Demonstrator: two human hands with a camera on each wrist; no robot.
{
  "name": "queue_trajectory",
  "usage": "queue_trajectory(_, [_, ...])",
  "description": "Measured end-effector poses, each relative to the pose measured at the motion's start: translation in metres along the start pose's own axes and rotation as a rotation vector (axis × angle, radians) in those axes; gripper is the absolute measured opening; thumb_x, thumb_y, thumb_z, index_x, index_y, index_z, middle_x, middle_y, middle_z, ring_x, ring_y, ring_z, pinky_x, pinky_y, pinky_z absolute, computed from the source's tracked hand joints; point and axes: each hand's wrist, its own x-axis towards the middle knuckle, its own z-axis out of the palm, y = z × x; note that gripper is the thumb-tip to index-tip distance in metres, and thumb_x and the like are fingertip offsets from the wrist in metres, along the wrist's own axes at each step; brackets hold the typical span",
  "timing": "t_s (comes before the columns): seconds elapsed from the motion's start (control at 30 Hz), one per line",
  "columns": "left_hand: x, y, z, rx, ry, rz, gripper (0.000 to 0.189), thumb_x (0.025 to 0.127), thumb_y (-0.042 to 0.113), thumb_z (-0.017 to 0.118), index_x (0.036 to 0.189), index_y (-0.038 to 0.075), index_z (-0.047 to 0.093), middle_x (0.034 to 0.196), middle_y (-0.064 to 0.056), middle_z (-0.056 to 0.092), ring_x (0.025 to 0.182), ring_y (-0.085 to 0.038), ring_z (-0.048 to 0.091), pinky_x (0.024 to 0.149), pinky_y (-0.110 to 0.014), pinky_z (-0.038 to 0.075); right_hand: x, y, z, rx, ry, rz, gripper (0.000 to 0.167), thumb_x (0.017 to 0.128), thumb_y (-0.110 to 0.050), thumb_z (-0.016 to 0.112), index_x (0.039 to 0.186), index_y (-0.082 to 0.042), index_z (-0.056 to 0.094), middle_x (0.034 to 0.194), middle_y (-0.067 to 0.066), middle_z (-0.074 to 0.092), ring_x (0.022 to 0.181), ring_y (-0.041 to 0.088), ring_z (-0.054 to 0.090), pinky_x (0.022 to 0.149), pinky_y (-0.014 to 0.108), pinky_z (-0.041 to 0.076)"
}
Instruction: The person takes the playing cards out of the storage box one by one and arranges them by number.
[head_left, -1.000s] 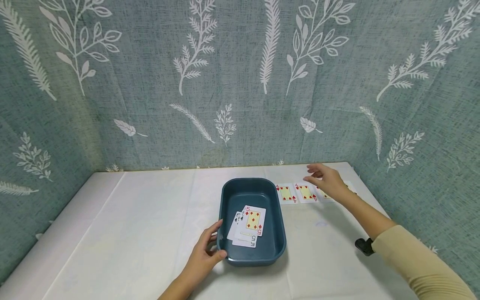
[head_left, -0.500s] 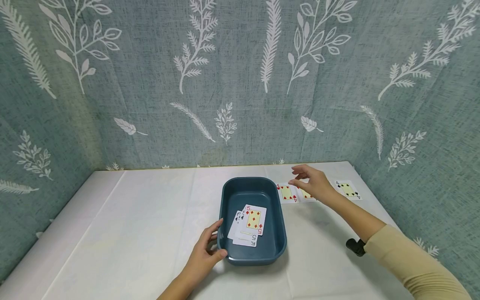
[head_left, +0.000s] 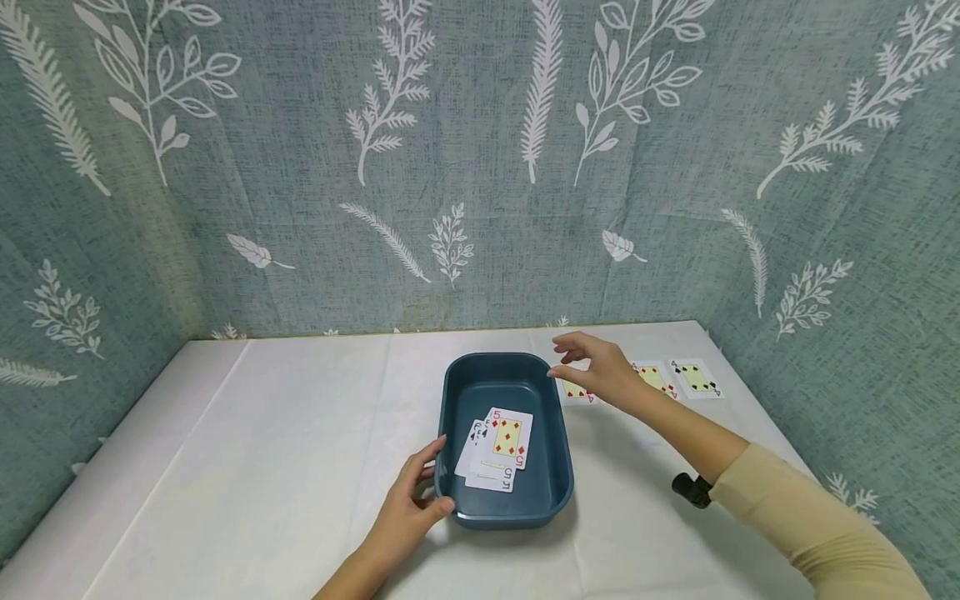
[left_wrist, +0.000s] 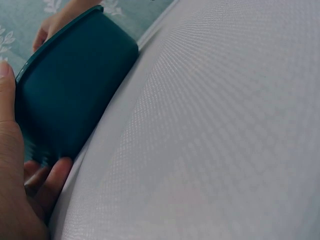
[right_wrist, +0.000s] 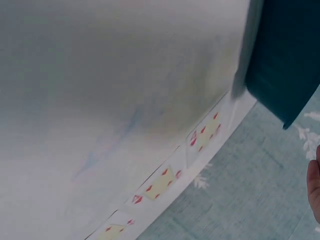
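A dark blue plastic bin (head_left: pixel 495 522) stands on the white-covered table, with several loose playing cards inside, a five of diamonds (head_left: pixel 510 437) on top. My left hand (head_left: pixel 401 512) holds the bin at its near left corner, thumb and fingers spread along the wall; in the left wrist view fingertips (left_wrist: pixel 56 180) press low on its side. My right hand (head_left: pixel 600 371), fingers bent with a gap between thumb and forefinger, hovers by the bin's far right rim with nothing visible in it. Below it lies a four of hearts (head_left: pixel 577 393), partly hidden.
In the row on the right lie a four of diamonds (head_left: pixel 655 379) and a four of spades (head_left: pixel 696 379); my right hand and forearm cover another card. A leaf-patterned cloth wall (head_left: pixel 487 167) closes the table's back and sides. Something small and black (head_left: pixel 692 490) sits at my right sleeve.
My right hand has moved left along the card row toward the bin, uncovering the four of spades and then the four of diamonds. The left hand and bin have stayed put.
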Motion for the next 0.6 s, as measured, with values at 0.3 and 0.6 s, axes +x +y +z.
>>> queue_trajectory(0.3, [0.000,0.002,0.000,-0.009,0.010,-0.028,0.074,0.080,0.014,0.075,0.145,0.019,0.038,0.140,-0.012,0.042,0.117,-0.032,0.052,0.077,-0.027,0.051,0.006,-0.012,0.013,0.049,-0.051,-0.044,0.048,0.077,-0.017,0.078,0.118,-0.001,0.060,0.109,0.018,0.067,0.092,0.026,0.067,0.079,0.045,0.052])
queue_trajectory(0.6, [0.000,0.000,0.000,-0.023,0.003,-0.012,0.074,0.081,0.016,0.074,0.145,0.018,0.037,0.141,-0.013,0.041,0.117,-0.033,0.052,0.077,-0.027,0.051,0.011,-0.019,0.029,0.043,-0.222,-0.031,0.059,0.078,-0.027,0.077,0.125,0.002,0.055,0.115,0.020,0.063,0.098,0.028,0.064,0.082,0.042,0.052])
